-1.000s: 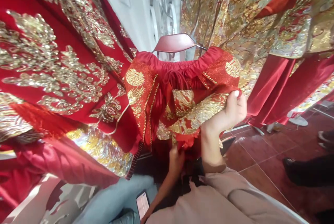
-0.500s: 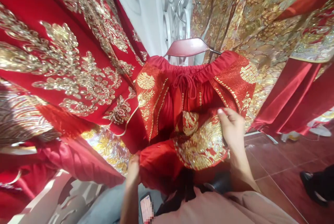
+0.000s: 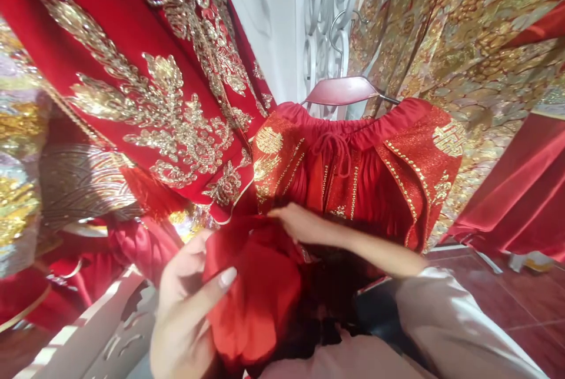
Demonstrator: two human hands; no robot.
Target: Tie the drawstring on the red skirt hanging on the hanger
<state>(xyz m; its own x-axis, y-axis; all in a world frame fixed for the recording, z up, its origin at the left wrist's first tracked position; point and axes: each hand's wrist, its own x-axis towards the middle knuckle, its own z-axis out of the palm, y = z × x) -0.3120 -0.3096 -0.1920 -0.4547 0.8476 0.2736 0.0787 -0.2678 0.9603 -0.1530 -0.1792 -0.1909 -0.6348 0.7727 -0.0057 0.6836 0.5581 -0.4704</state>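
Observation:
A piece of plain red cloth (image 3: 258,291) is bunched up in front of my body. My left hand (image 3: 185,299) grips its left side, thumb pressed on the near face and fingers behind. At the upper edge, my right hand (image 3: 298,223) pinches the same cloth, its forearm crossing in from the right. Just beyond hangs a red skirt (image 3: 338,155) with gold embroidery, beaded trim and a tied drawstring at its gathered waist. A pink hanger (image 3: 341,92) shows above the waistband. Folds hide part of the right fingertips.
To the left hangs a red gown (image 3: 145,114) with gold sequined motifs. Gold patterned fabric (image 3: 477,32) hangs at the right, with red drapery (image 3: 507,185) below it. White scrollwork (image 3: 326,26) stands behind the hanger. Dark red floor tiles (image 3: 521,308) lie at lower right.
My right hand has moved left, off the gold-embroidered part to the cloth's upper edge. My left hand has come nearer. The red cloth is turned, its embroidered face now out of sight.

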